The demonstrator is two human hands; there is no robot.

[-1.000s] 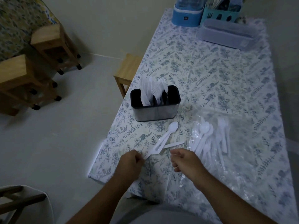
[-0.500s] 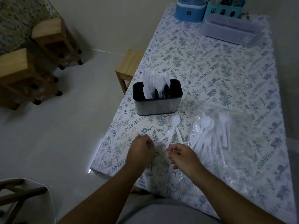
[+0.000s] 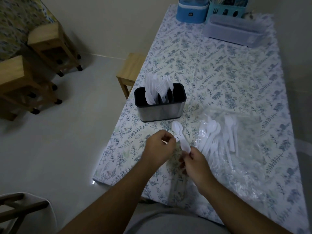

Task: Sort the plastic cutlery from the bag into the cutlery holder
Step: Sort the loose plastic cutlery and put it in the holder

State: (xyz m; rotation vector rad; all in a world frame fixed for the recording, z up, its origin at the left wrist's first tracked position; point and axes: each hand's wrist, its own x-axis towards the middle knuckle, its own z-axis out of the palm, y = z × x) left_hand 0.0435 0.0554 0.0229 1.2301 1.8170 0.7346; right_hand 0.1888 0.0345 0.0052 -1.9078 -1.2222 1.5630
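The cutlery holder, metal with a black rim, stands near the table's left edge with several white plastic pieces upright in it. A clear plastic bag with several white spoons and forks lies to its right. My left hand pinches a white fork just in front of the holder. My right hand grips white spoons by their handles, bowls pointing up towards the holder. Both hands are lifted close together, and how many spoons there are I cannot tell.
A floral cloth covers the table. At the far end stand a blue container, a teal caddy and a grey lidded box. A wooden stool sits by the table's left side, more stools farther left.
Both hands have picked the loose cutlery off the cloth and lifted it. The left hand now holds the fork and the right hand the spoons, nearer the holder.
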